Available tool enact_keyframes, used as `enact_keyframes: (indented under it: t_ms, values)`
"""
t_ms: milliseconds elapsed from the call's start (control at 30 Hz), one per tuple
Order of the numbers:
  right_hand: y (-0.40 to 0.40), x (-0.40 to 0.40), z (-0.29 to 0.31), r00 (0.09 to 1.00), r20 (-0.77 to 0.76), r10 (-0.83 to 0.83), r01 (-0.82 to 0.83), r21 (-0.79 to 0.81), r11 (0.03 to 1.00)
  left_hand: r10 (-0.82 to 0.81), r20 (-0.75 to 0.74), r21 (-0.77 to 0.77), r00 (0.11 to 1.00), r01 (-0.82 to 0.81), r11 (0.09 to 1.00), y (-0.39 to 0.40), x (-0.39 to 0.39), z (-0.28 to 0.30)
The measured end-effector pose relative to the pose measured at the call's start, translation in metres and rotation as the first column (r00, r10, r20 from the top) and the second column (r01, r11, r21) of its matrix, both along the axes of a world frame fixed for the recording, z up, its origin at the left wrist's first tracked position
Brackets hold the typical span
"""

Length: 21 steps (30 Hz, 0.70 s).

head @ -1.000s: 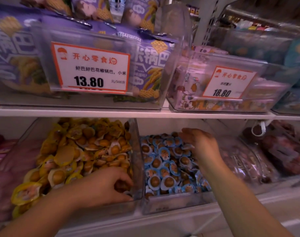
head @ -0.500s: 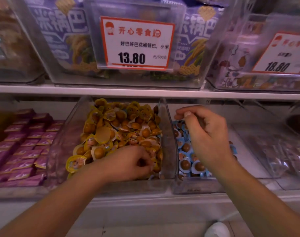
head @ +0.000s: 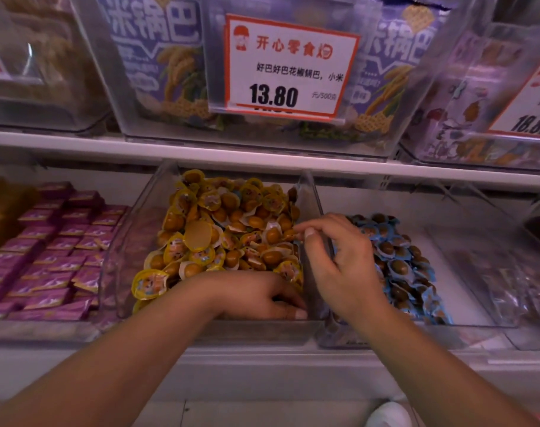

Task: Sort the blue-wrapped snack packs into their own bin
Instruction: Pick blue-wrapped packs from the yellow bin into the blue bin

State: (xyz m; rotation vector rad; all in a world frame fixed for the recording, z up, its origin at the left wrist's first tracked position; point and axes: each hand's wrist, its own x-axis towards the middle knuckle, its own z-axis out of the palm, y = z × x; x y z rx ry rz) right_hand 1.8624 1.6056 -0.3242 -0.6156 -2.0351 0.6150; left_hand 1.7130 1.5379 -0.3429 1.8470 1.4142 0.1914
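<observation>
Blue-wrapped snack packs (head: 398,263) lie heaped in the clear bin (head: 478,322) on the lower shelf, right of centre. The clear bin (head: 130,241) beside it on the left is full of yellow-wrapped packs (head: 225,229). My right hand (head: 342,266) reaches across the wall between the two bins, its thumb and forefinger tips just touching a pack at the yellow bin's right edge. My left hand (head: 262,298) is down in the yellow bin's front right corner. Its fingers curl into the packs and hide what, if anything, they hold.
Pink-wrapped packs (head: 47,251) fill the tray at the left. A bin of dark clear-wrapped snacks (head: 515,288) stands at the right. The shelf above (head: 262,158) overhangs the bins and carries bins of purple bags with a 13.80 price tag (head: 288,66).
My right hand has left the blue bin and moved left and forward, over the dividing wall to the yellow bin. My left hand stays in the yellow bin's front corner. The view has shifted left.
</observation>
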Motion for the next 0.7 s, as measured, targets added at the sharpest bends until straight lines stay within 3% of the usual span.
enact_keyframes:
  t_ms: [200,300,500,600,700]
  values:
    - [0.0031,0.0031,-0.0015,0.998,-0.046,0.037,-0.038,-0.011,0.999,0.203,0.246,-0.019,0.948,-0.205,0.979,0.0003,0.0043,0.0006]
    - [0.0028,0.0021,-0.0021,0.998,-0.045,0.032,-0.032,-0.010,0.999,0.089,0.159,0.042,0.983,-0.097,0.994,-0.0022,0.0054,-0.0021]
    - [-0.0003,0.0012,-0.0020,0.999,-0.035,0.011,-0.010,0.033,0.999,0.100,-0.017,-0.072,0.995,-0.101,0.992,-0.0034,0.0037,-0.0045]
    - [0.0002,0.0022,-0.0030,0.999,-0.029,0.021,-0.020,0.034,0.999,0.103,0.035,-0.093,0.994,-0.099,0.991,0.0003,0.0070,-0.0009]
    - [0.0017,0.0035,-0.0019,0.998,-0.051,0.028,-0.028,-0.008,1.000,0.190,0.109,0.011,0.976,-0.192,0.981,-0.0020,0.0088,0.0007]
